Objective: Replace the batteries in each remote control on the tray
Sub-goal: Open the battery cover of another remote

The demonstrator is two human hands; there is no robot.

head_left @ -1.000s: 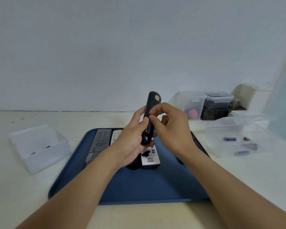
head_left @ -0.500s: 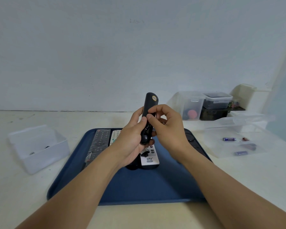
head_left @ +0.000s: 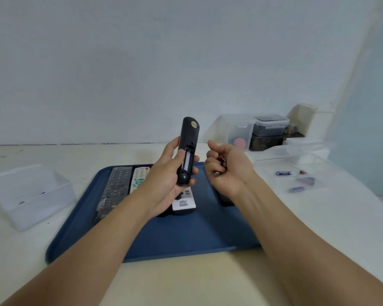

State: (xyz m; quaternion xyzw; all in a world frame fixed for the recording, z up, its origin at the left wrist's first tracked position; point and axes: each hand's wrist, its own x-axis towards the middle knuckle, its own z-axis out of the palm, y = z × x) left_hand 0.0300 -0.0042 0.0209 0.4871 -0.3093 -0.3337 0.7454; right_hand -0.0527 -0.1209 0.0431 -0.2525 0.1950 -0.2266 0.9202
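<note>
Hands: left (head_left: 164,184) grips black remote (head_left: 187,151) — right (head_left: 227,168) curled round batteries (head_left: 219,171), count unclear.

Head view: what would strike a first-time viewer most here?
The black remote, held upright in the left hand above the blue tray, back facing the camera with its battery bay open. Beside it, the right hand curls around small metallic-ended objects, probably batteries. Loose batteries lie in a clear container at right.

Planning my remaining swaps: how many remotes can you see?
5: black remote in left hand; grey, white-green, white on tray; one dark behind right wrist. Others may hide.
</note>
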